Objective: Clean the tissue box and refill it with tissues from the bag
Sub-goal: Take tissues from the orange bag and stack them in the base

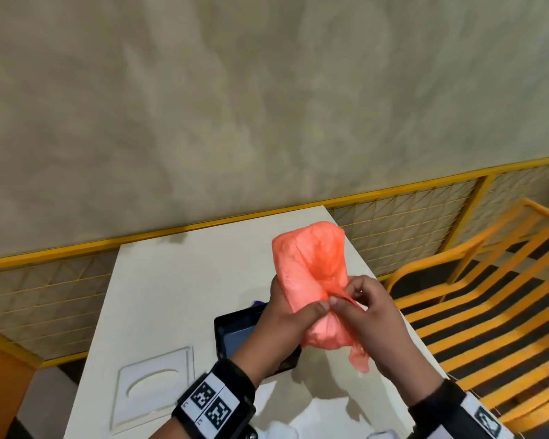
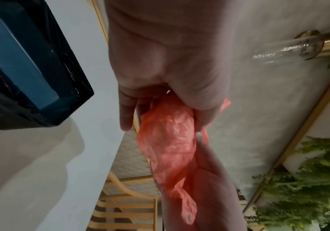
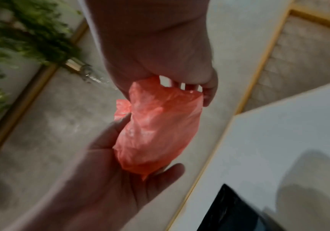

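A stuffed orange-red plastic bag (image 1: 314, 274) is held up above the white table (image 1: 178, 280). My left hand (image 1: 286, 315) grips its lower part, thumb across the front. My right hand (image 1: 358, 304) pinches a thin strip of the bag's plastic near its knotted end. The same bag (image 2: 168, 140) fills the left wrist view and shows between both hands as the bag (image 3: 156, 126) in the right wrist view. The dark tissue box (image 1: 235, 334) lies open on the table under my left forearm, its blue inside (image 2: 21, 62) showing. What the bag holds is hidden.
A white lid (image 1: 152, 388) with an oval opening lies flat at the table's front left. Yellow mesh fencing (image 1: 409, 223) runs behind the table. An orange slatted chair (image 1: 488, 296) stands to the right. Green plants (image 2: 308, 179) hang along the wall.
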A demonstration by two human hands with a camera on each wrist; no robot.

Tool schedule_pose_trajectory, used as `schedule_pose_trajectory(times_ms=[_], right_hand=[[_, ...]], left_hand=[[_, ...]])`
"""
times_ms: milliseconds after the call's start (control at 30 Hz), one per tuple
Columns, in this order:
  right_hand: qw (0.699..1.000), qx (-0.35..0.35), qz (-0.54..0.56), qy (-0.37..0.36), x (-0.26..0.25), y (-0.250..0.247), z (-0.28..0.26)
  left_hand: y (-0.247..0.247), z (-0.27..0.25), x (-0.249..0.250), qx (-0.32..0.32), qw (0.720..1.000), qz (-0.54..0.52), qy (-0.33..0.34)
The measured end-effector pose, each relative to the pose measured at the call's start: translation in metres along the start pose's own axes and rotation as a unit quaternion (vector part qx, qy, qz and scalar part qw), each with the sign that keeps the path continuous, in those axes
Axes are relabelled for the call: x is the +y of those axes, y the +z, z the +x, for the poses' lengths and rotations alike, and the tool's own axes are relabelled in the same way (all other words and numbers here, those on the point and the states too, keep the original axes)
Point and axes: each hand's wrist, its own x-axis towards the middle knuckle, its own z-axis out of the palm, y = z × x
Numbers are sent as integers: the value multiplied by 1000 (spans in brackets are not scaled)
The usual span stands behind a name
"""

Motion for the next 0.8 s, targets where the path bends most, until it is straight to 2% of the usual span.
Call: schedule_pose_trajectory(times_ms=[67,167,267,400,500,700,800], right_hand=[[992,18,-90,-87,-7,0,0],[950,35,-216,-223,-20,3,-1],[912,19,-310,-268,-30,13,5],[906,-53,-327,-263,-38,22,15],[935,-81,-259,-227,-42,21,20],[986,-22,-116,-120,-41,9,23],[982,-34,-131,-135,-37,12,13]], left_hand=[[-3,-1,5,12,1000,-7,9],[-7,-4,10,16,1000,3,14],[-10,-8,15,20,999,30,37],[-18,-9,18,36,995,74,53],[-26,-11,17,37,996,71,42],[-38,-13,17,40,999,6,18],[-36,-12,16,49,999,10,4]])
